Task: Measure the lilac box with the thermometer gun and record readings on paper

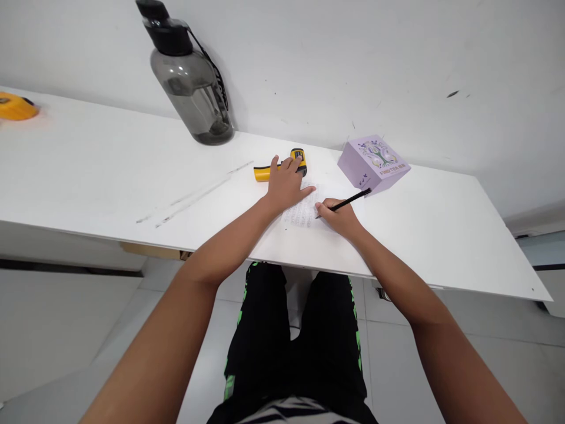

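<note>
The left hand (283,187) spreads its fingers over a yellow-and-black device (262,174), thumb over a sheet (299,217) of small writing; to the right, the right hand (341,219) grips a black pen (353,199), its tip at the sheet; a lilac box (374,162) stands on the far side of the white table (441,235); far left stands a grey bottle (192,88); a yellow-orange object (16,107) lies at the left edge.

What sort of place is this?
Probably a plain indoor desk spot, home or office unclear: a long white tabletop set against a scuffed pale wall, a tiled floor below, and a black pen in the right hand at lines of writing.
</note>
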A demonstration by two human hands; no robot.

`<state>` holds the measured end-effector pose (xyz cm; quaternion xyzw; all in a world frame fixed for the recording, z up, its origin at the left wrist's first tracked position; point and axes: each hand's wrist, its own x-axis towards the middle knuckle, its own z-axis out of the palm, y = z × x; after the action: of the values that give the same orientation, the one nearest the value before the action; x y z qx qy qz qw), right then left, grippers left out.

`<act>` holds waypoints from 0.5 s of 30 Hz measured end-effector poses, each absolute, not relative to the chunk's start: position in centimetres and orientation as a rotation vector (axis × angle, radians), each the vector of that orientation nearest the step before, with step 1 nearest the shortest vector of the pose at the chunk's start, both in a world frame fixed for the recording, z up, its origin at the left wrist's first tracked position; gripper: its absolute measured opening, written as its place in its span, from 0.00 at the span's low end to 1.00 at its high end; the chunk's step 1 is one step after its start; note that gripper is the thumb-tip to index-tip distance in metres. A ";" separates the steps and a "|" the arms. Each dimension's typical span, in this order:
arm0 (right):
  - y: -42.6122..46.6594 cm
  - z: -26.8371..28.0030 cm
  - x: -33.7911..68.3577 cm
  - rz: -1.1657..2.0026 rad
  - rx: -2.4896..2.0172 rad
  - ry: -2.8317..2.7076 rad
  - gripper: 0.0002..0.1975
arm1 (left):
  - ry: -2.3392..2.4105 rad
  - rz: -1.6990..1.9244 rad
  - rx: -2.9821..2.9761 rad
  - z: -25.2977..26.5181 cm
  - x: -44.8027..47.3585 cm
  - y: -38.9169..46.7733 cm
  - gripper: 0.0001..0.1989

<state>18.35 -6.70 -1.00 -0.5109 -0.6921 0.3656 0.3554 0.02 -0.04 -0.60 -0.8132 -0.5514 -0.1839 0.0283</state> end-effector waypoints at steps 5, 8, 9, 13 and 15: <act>-6.7 -1.1 18.4 0.898 -1.338 -1.769 0.18 | -1.698 -0.588 -2.522 -0.8 -0.1 0.1 0.22; -6.7 -1.3 18.4 0.884 -1.337 -1.766 0.19 | -1.703 -0.621 -2.532 -0.7 -0.1 0.1 0.22; -6.7 -1.3 18.4 0.875 -1.340 -1.760 0.19 | -1.709 -0.623 -2.535 -0.7 0.0 0.0 0.22; -6.8 -1.3 18.4 0.851 -1.358 -1.740 0.18 | -1.733 -0.606 -2.538 -0.3 0.0 -0.2 0.21; -6.9 -1.2 18.4 0.856 -1.367 -1.739 0.19 | -1.737 -0.596 -2.542 -0.2 0.1 -0.3 0.20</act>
<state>18.35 -6.85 -1.18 -0.5341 -0.6796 0.3347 0.3754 0.06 -0.31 -0.21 -0.8106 -0.5539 -0.1900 0.0031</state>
